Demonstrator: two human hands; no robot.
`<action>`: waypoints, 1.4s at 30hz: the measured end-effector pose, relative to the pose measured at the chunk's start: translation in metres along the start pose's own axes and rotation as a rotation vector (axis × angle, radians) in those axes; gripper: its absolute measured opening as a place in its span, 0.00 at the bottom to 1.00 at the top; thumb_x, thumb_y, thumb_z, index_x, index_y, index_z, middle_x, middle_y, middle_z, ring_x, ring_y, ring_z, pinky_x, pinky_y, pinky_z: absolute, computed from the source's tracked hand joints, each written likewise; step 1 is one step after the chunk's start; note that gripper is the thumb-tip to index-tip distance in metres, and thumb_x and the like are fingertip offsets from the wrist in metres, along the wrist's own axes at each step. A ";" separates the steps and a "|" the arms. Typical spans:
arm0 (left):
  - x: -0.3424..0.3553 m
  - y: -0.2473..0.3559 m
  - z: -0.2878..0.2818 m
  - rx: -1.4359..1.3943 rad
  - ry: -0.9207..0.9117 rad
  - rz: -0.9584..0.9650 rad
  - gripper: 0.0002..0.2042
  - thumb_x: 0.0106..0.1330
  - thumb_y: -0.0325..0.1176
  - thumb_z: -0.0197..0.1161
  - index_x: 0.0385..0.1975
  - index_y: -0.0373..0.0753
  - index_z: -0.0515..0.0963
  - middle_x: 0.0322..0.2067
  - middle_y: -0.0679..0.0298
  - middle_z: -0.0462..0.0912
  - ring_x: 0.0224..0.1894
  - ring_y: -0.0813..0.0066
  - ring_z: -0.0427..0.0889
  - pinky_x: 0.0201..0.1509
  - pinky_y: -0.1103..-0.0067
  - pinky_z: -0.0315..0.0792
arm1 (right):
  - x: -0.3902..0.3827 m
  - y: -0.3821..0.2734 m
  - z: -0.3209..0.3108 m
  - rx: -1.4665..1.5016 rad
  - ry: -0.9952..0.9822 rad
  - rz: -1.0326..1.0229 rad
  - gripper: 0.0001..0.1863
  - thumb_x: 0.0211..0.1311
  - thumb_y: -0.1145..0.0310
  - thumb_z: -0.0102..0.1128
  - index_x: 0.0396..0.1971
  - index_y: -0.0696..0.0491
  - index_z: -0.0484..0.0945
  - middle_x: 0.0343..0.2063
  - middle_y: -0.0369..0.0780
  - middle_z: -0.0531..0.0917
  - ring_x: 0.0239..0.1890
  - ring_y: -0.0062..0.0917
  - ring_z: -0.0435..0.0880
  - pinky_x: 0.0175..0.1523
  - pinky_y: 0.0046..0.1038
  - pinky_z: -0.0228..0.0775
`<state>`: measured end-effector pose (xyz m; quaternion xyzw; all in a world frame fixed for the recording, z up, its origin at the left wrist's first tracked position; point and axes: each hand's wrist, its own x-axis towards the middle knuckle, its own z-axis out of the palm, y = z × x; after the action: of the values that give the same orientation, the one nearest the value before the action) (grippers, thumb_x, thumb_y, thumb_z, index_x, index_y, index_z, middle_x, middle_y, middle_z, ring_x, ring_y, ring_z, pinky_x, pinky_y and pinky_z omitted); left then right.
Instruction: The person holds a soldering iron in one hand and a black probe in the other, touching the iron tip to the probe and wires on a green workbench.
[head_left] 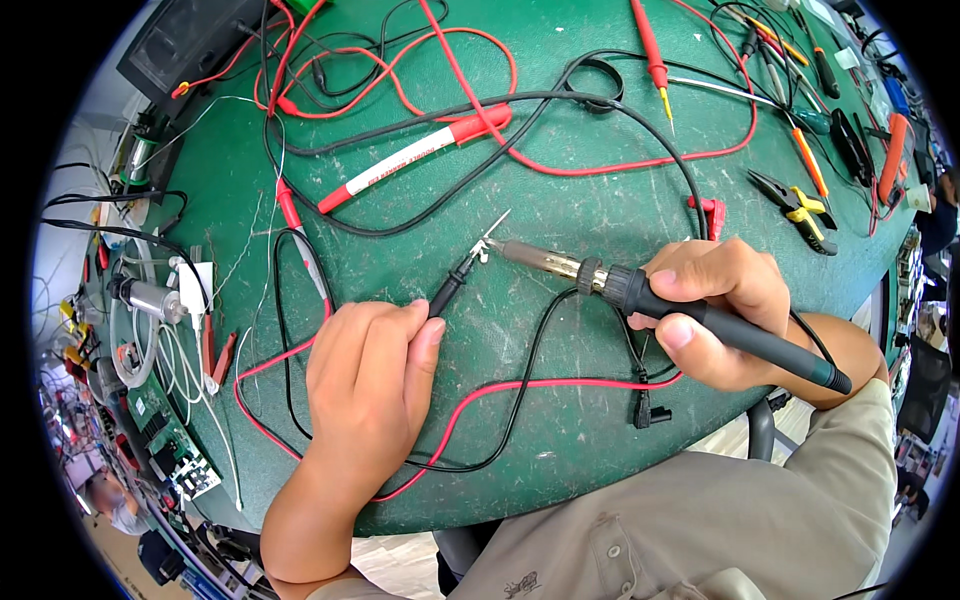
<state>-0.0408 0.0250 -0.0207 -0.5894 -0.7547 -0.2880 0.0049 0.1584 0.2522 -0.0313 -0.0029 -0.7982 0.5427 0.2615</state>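
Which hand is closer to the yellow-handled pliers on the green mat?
Right. The right hand, gripping the soldering iron, sits just below-left of the yellow-handled pliers. The left hand, holding a black probe, is far across the green mat.

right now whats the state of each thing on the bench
left hand: shut on black probe
black probe: held, tip up against the iron's tip
right hand: shut on soldering iron
soldering iron: held level, tip pointing left
red marker: capped, lying flat
yellow pliers: lying flat, untouched
green mat: scratched, strewn with wires
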 end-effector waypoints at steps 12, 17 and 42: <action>0.001 0.001 0.000 -0.013 0.000 -0.019 0.07 0.60 0.22 0.69 0.36 0.31 0.79 0.29 0.56 0.79 0.29 0.59 0.79 0.33 0.69 0.72 | 0.003 0.001 0.004 -0.023 -0.009 -0.039 0.11 0.59 0.75 0.68 0.36 0.66 0.78 0.28 0.46 0.85 0.23 0.29 0.85 0.28 0.26 0.76; 0.002 0.003 0.000 -0.020 -0.009 -0.040 0.07 0.60 0.22 0.69 0.35 0.31 0.79 0.28 0.56 0.79 0.29 0.59 0.79 0.33 0.69 0.72 | 0.007 -0.001 -0.005 -0.078 -0.168 -0.083 0.13 0.65 0.77 0.60 0.47 0.63 0.72 0.29 0.47 0.82 0.29 0.28 0.87 0.33 0.30 0.78; 0.000 0.002 0.002 -0.043 0.019 -0.028 0.08 0.58 0.21 0.71 0.34 0.31 0.78 0.28 0.55 0.79 0.29 0.58 0.79 0.33 0.68 0.72 | 0.002 -0.002 -0.005 0.111 -0.009 0.175 0.10 0.65 0.75 0.65 0.42 0.63 0.76 0.30 0.40 0.84 0.28 0.17 0.84 0.31 0.19 0.72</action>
<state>-0.0383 0.0264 -0.0219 -0.5760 -0.7563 -0.3100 -0.0046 0.1595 0.2562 -0.0271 -0.0558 -0.7647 0.6069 0.2090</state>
